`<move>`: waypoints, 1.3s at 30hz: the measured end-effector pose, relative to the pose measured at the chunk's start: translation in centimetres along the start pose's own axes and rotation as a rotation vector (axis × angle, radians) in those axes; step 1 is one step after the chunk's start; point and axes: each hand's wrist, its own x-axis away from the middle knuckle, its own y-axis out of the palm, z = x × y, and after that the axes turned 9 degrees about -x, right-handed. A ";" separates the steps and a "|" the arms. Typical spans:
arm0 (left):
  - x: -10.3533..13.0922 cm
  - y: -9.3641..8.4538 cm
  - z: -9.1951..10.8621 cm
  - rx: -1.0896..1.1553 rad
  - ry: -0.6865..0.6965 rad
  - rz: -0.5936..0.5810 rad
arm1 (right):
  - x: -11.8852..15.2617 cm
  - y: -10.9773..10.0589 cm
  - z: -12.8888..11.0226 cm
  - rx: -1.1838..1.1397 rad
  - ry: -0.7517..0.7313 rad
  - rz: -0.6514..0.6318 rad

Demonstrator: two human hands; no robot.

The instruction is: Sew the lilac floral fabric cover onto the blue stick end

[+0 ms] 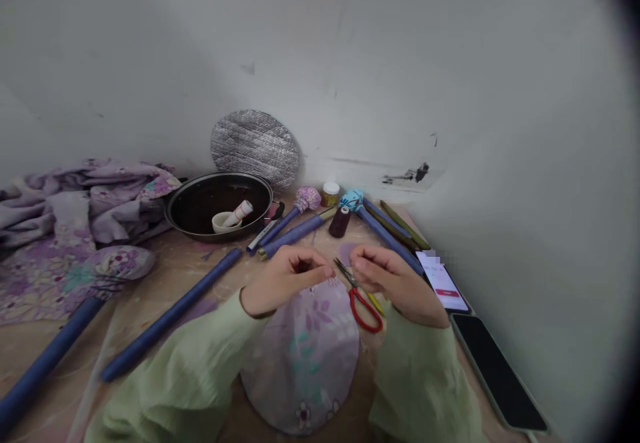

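My left hand (pixel 293 275) is closed, thumb and forefinger pinched together above the table. Facing it at the same height, my right hand (pixel 393 281) makes a similar pinch. Anything between the fingertips is too fine to make out. Under the hands lies a round piece of pale purple flowered fabric (pixel 300 356), partly behind my left hand and sleeve. Scissors with red handles (pixel 371 319) rest just beside the fabric, their blades slightly apart between my hands. A yellow-handled tool (pixel 376 303) lies partly hidden by my right hand. Beyond them stands a dark thread spool (pixel 340 223).
At left are flowered cloth (pixel 45 269), a fabric-headed stick (pixel 95 296) and a blue-wrapped stick (pixel 175 313). A black pan (pixel 185 219) holds a small cup (pixel 220 221). A lidded jar (pixel 330 194) stands near the wall. Two phones (pixel 445 283), (pixel 500 369) lie right.
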 end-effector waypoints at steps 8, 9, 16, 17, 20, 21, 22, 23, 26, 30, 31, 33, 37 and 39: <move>1.2 -1.0 1.3 -0.067 0.112 0.231 | 0.0 1.6 -0.6 -0.393 -0.150 0.271; 1.4 -0.9 1.4 -0.116 0.151 0.276 | 0.0 2.1 -0.3 -0.391 -0.129 0.306; 1.7 0.3 1.3 -0.494 0.476 0.410 | -0.7 5.9 2.4 -0.333 -0.145 0.407; 1.6 0.5 1.2 -0.512 0.492 0.398 | -0.9 6.2 2.5 -0.379 -0.160 0.424; 1.5 0.8 1.1 -0.547 0.514 0.368 | -1.1 6.5 2.3 -0.484 -0.189 0.477; 1.5 0.9 1.1 -0.555 0.516 0.359 | -1.1 6.5 2.1 -0.500 -0.195 0.488; 1.5 1.0 1.1 -0.560 0.521 0.350 | -1.0 6.4 2.0 -0.504 -0.202 0.495; 1.6 1.1 1.2 -0.562 0.527 0.339 | -0.9 6.4 1.9 -0.500 -0.210 0.500; 1.8 1.2 1.3 -0.566 0.538 0.303 | -0.6 6.5 1.9 -0.485 -0.245 0.509; 2.1 1.4 1.3 -0.569 0.536 0.283 | -0.4 6.7 2.1 -0.493 -0.258 0.510; 2.1 1.4 1.2 -0.570 0.538 0.280 | -0.5 6.7 2.2 -0.497 -0.262 0.512; 2.1 1.5 1.1 -0.571 0.545 0.275 | -0.5 6.8 2.3 -0.505 -0.269 0.505; 2.0 1.6 1.0 -0.572 0.551 0.259 | -0.5 6.7 2.2 -0.510 -0.276 0.479; 2.0 1.6 1.0 -0.577 0.558 0.254 | -0.4 6.7 2.1 -0.496 -0.288 0.467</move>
